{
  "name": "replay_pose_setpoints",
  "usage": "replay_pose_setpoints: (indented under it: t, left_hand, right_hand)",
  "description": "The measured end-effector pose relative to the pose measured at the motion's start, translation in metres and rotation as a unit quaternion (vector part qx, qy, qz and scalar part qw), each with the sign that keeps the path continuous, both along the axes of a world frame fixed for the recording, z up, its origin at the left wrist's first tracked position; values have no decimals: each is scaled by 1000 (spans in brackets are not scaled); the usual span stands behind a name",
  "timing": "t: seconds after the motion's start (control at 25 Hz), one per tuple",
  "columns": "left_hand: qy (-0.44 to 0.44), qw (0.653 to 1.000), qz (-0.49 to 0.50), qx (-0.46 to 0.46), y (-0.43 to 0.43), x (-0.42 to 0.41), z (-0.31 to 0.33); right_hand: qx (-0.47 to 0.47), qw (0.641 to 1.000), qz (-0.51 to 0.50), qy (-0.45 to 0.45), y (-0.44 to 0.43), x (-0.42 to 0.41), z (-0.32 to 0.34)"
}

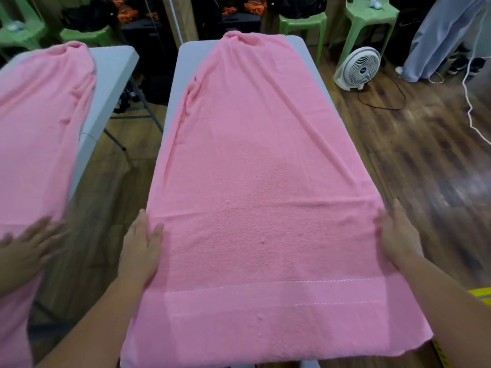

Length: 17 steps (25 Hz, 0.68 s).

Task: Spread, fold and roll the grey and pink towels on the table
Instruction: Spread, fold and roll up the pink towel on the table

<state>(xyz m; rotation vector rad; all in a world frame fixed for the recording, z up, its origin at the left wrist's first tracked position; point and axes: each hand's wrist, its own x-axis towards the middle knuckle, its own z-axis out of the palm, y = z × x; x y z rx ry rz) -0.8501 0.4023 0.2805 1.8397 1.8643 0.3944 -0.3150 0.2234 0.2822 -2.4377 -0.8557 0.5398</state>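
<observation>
nearest to us, the hemmed end of the pink towel [261, 197] drapes over the near edge of the table [186, 57], its stitched band running straight across. we see the towel spread lengthwise down the tabletop, covering almost all of it; only narrow strips of grey-white surface show along the far left and far right. the far end is bunched into a small hump at the table's far edge, and long soft creases run down both sides.

our left hand [140, 251] lies flat on the towel's left edge, fingers extended and close together, gripping nothing, the palm pressing the cloth. our right hand [396, 239] lies on the right edge, fingers stretched out and loose; the cloth puckers a little just beside its fingertips, though we cannot tell whether any fold is pinched.

at the left we see what looks like a mirror image: a second pink towel [39, 123] on a second table [117, 65], with a blurred hand [29, 248] resting on it.

on the wooden floor to the right stands a white fan [358, 67], with green plastic chairs [370, 17] behind it.
</observation>
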Motion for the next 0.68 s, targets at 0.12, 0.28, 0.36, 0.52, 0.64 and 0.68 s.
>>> replay_pose_setpoints:
  t: [0.12, 0.28, 0.36, 0.52, 0.64, 0.68]
  left_hand:
    - [-92, 978, 162, -95, 12, -5, 15]
    - [-59, 984, 154, -67, 20, -6, 31]
    - [-74, 982, 165, -62, 23, -7, 35]
    - [-90, 977, 186, -48, 19, -2, 27]
    - [-108, 970, 213, -46, 17, 1, 17]
    - [-88, 972, 214, -32, 17, 1, 17]
  right_hand:
    - [-36, 996, -52, 63, 2, 16, 14]
    - [-99, 991, 58, -62, 6, 27, 34]
    - [-91, 989, 63, -94, 6, 37, 34]
    - [-39, 997, -40, -45, 7, 56, 15]
    - [-45, 994, -94, -36, 0, 47, 11]
    - [-43, 992, -99, -70, 1, 41, 16]
